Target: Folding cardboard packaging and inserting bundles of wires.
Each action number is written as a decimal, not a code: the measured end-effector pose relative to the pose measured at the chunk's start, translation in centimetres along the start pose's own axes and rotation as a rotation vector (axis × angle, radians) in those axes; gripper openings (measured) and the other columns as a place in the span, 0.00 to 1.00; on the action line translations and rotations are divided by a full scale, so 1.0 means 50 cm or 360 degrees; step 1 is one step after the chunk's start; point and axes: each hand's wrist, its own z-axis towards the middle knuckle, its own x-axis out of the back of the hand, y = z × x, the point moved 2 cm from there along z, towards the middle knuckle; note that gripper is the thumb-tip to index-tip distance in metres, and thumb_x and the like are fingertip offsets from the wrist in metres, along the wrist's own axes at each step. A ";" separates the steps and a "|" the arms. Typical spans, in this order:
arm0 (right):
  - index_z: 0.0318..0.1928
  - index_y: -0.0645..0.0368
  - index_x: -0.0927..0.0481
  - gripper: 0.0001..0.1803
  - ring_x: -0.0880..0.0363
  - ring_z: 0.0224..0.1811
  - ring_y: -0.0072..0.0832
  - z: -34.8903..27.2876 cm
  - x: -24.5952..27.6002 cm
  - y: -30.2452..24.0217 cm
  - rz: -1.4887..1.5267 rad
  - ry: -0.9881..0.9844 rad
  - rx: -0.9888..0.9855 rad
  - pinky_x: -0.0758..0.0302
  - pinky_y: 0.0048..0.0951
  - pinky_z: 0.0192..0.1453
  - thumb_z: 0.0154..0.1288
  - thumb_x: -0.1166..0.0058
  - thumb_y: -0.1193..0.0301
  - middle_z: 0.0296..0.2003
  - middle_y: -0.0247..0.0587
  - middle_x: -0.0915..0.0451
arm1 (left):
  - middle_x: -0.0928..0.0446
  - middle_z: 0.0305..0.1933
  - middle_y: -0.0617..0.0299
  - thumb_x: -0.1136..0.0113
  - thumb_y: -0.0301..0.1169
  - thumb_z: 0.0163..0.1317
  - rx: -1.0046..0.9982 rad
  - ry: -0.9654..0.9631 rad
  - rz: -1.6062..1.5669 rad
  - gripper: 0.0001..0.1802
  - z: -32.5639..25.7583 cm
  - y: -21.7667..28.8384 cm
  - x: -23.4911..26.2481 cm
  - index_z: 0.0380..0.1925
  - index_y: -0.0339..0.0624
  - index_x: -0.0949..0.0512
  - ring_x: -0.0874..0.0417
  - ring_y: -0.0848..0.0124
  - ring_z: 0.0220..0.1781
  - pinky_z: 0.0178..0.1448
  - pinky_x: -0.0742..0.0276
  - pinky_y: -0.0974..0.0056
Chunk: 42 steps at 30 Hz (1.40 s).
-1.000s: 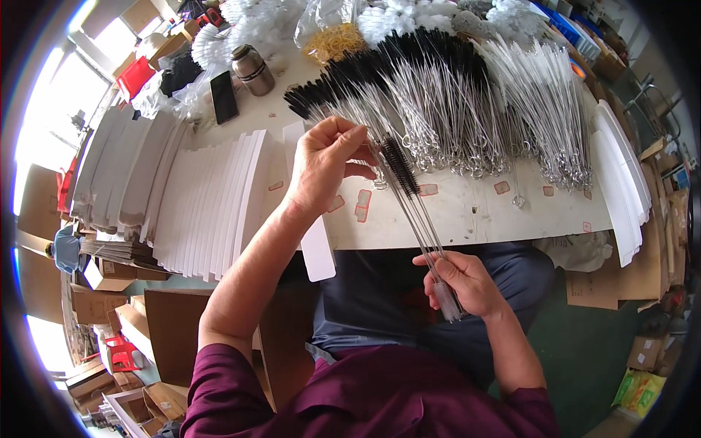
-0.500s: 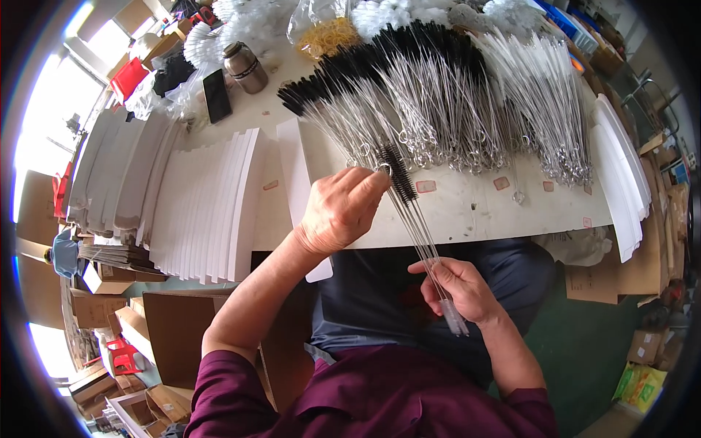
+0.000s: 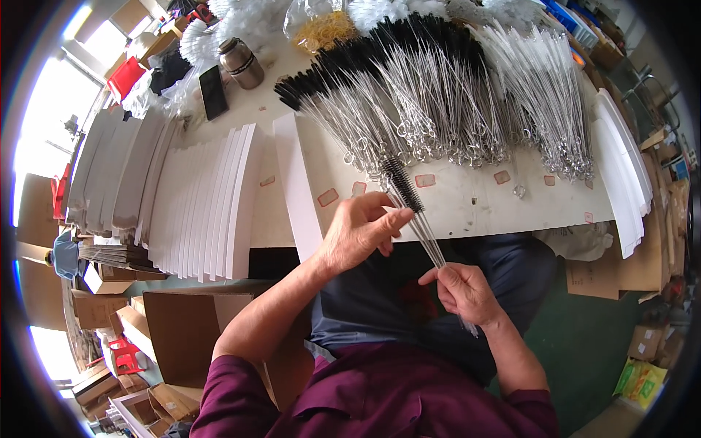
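Note:
My right hand (image 3: 467, 293) is closed round the wire stems of a small bundle of cleaning brushes (image 3: 426, 237), over my lap at the table's front edge. The black bristle head (image 3: 403, 185) of one brush points up and away, with a ring end close by it. Pale bristle tips stick out below my right hand, partly hidden by it. Beside the stems, just under the black bristles, my left hand (image 3: 361, 232) has loosely bent fingers, with thumb and forefinger apart. Many more black-bristled brushes (image 3: 438, 95) lie heaped on the table, ring ends toward me.
White-bristled brushes (image 3: 544, 102) lie at the right. Folded white boxes (image 3: 201, 208) stand in rows at the left, and one white strip (image 3: 296, 182) crosses the front edge. A phone (image 3: 213, 93), a steel flask (image 3: 241, 64) and yellow rubber bands (image 3: 325, 33) sit farther back. An open carton (image 3: 179, 339) stands below.
My left hand has let go of the ring end near the black bristles and moved down and slightly right along the stems. My right hand has closed more tightly round the bundle.

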 end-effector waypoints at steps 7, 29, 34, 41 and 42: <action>0.54 0.66 0.17 0.19 0.38 0.19 0.11 0.011 -0.014 -0.010 -0.0115 -0.0082 -0.0052 0.36 0.21 0.24 0.86 0.54 0.62 0.19 0.24 0.34 | 0.18 0.26 0.59 0.36 0.38 0.75 0.0104 -0.0018 -0.0496 0.17 -0.002 -0.021 -0.048 0.40 0.30 0.18 0.18 0.73 0.21 0.28 0.19 0.69; 0.56 0.66 0.17 0.12 0.35 0.24 0.15 0.023 -0.012 -0.026 -0.1000 0.0306 0.0454 0.34 0.24 0.28 0.82 0.49 0.73 0.23 0.31 0.29 | 0.14 0.42 0.40 0.30 0.41 0.55 0.0131 0.1222 0.1123 0.35 -0.066 -0.047 0.230 0.56 0.24 0.24 0.11 0.50 0.47 0.55 0.15 0.52; 0.57 0.65 0.16 0.13 0.38 0.25 0.13 -0.004 -0.020 -0.012 -0.0641 0.0074 0.0254 0.37 0.20 0.28 0.83 0.51 0.72 0.24 0.23 0.32 | 0.15 0.41 0.45 0.50 0.39 0.68 0.0001 0.0598 -0.0801 0.27 -0.073 -0.032 0.204 0.53 0.23 0.21 0.14 0.61 0.41 0.53 0.15 0.55; 0.58 0.64 0.16 0.14 0.39 0.25 0.13 -0.044 -0.054 -0.030 -0.0533 -0.0221 0.0021 0.37 0.20 0.29 0.84 0.51 0.70 0.24 0.22 0.34 | 0.17 0.49 0.42 0.43 0.39 0.69 -0.0130 0.0581 -0.1242 0.30 -0.048 -0.066 0.160 0.61 0.22 0.27 0.14 0.62 0.43 0.55 0.16 0.58; 0.58 0.64 0.16 0.14 0.39 0.25 0.13 -0.050 -0.056 -0.026 -0.0535 -0.0222 0.0013 0.37 0.20 0.29 0.84 0.51 0.70 0.24 0.22 0.34 | 0.17 0.49 0.42 0.38 0.37 0.68 -0.0181 0.0701 -0.1246 0.31 -0.045 -0.064 0.157 0.63 0.22 0.29 0.14 0.62 0.43 0.54 0.16 0.58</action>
